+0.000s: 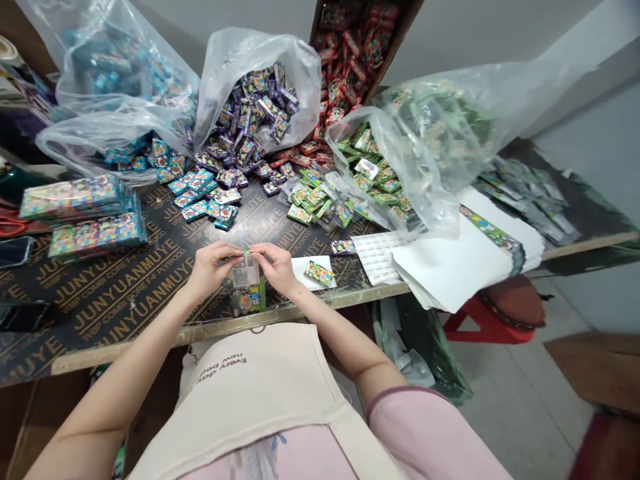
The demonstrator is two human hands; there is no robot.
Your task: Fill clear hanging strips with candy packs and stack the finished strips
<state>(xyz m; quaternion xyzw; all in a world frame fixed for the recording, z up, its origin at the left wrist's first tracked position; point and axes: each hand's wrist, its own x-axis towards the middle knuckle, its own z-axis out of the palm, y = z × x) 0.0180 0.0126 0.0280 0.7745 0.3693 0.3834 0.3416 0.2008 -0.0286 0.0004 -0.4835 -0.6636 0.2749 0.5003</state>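
Observation:
My left hand (213, 268) and my right hand (275, 265) meet close to the table's front edge, fingertips pinched together. Between them is the upper edge of a printed plastic pouch (247, 293), with a grey panel above and a dark, colourful part with a green side strip below. Fingers cover the pouch's top, so I cannot tell whether anything is going into it. Just right of my right hand, a small green patterned packet (319, 274) rests on a white card (300, 267). A purple small box (343, 247) lies beyond it.
Behind my hands spill blue boxes (195, 190), purple boxes (245, 150), red boxes (345, 73) and green boxes (385, 177), many in clear bags. Stacked packs (97, 233) stand left. A sticker sheet (383, 257) and white papers (445, 267) lie right, overhanging the edge. A red stool (500, 313) stands below.

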